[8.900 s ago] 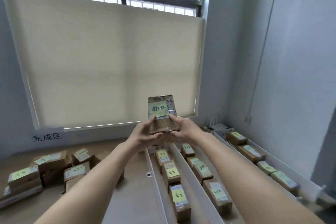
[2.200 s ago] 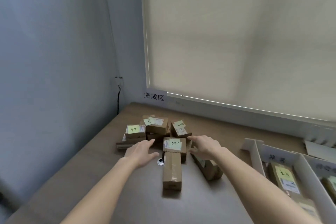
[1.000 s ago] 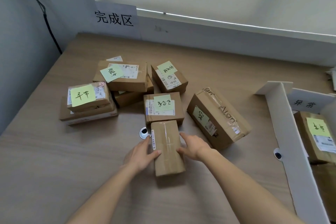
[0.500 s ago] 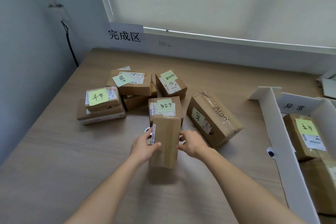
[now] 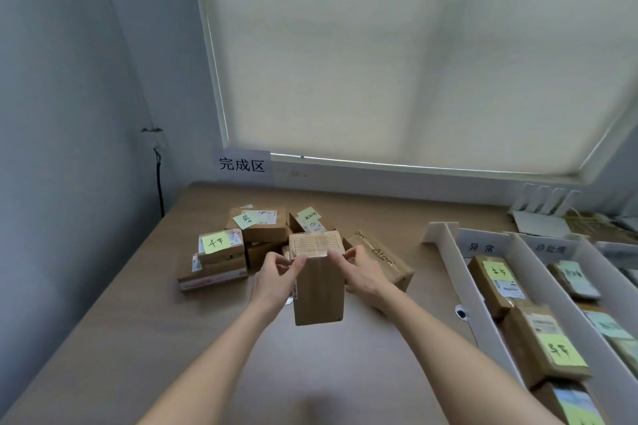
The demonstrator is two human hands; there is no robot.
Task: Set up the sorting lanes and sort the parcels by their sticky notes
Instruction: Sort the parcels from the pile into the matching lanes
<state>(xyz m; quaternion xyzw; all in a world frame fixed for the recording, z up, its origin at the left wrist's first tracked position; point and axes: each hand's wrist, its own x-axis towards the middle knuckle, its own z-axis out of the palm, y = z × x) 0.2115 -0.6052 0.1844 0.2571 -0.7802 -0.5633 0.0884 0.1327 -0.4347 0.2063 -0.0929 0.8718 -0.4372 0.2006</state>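
- Both hands hold one plain brown parcel (image 5: 319,290) above the wooden worktop (image 5: 114,338), in front of the pile of unsorted parcels.
- The left hand (image 5: 276,278) has its grip pinched on the parcel's upper left edge, thumb on the near face and fingers curled round the side.
- The right hand (image 5: 362,272) mirrors it on the upper right edge, its grip pinched on that corner, with the forefinger lying along the top rim.
- The parcel is tilted so that a long blank face turns toward the camera; its far end face carries a printed grid label (image 5: 316,244). No sticky note shows on the faces in view.
- Whether the parcel's lower end touches the worktop cannot be told.
- Behind it lies the pile (image 5: 255,235): several cartons with green sticky notes, one stacked pair (image 5: 215,259) at the left and a larger taped carton (image 5: 383,260) just beside the right hand.
- A paper sign with three characters (image 5: 242,165) is fixed to the wall behind the pile, under the drawn blind (image 5: 414,55).
- At the right stand white sorting lanes (image 5: 462,272) with labelled ends; the nearest lane holds parcels with yellow-green notes (image 5: 497,281).
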